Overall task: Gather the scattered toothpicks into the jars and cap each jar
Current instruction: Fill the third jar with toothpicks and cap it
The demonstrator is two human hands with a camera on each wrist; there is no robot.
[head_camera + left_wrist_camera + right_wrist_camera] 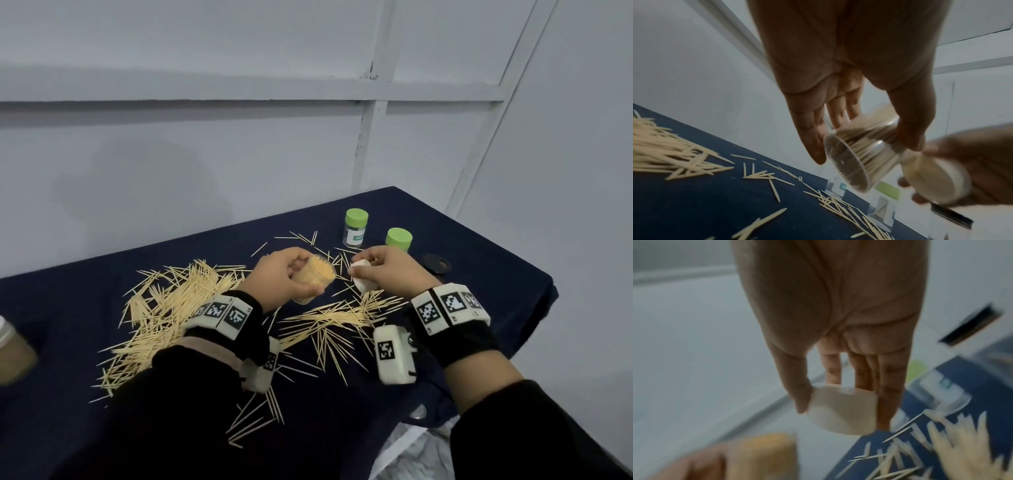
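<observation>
My left hand grips a clear jar packed full of toothpicks, tilted with its open mouth facing me. The left wrist view shows the same jar from below, between thumb and fingers. My right hand holds a white cap just right of the jar's mouth; in the right wrist view the cap sits pinched between thumb and fingers. Loose toothpicks lie scattered over the dark blue tablecloth, in a big pile at left and a smaller one in front of my hands.
Two capped jars with green lids stand behind my right hand. A black round lid lies to their right. A blurred brown jar stands at the left edge. The table ends close on the right, against grey walls.
</observation>
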